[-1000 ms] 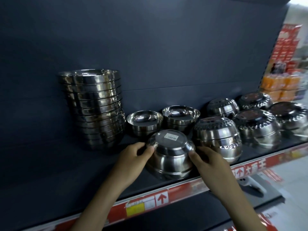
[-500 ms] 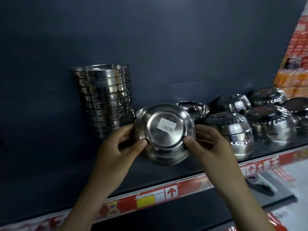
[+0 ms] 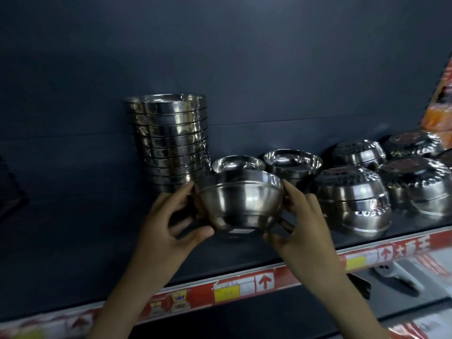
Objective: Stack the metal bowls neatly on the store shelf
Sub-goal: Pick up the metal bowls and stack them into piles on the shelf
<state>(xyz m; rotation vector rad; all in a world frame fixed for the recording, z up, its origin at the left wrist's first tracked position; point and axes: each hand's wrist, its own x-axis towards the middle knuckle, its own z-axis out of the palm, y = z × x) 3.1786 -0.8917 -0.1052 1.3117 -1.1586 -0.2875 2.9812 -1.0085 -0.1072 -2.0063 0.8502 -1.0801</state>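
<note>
One upright bowl (image 3: 241, 204) clasped between left hand (image 3: 168, 226) and right hand (image 3: 304, 223) above the shelf (image 3: 97, 253) front edge — nesting it squarely likely comes next

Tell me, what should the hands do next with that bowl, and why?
The left hand and right hand hold the steel bowl mouth up. Probably best: carry it back and lower it into the single bowl just behind, which also stands mouth up and looks similar in size, so they should nest.
</note>
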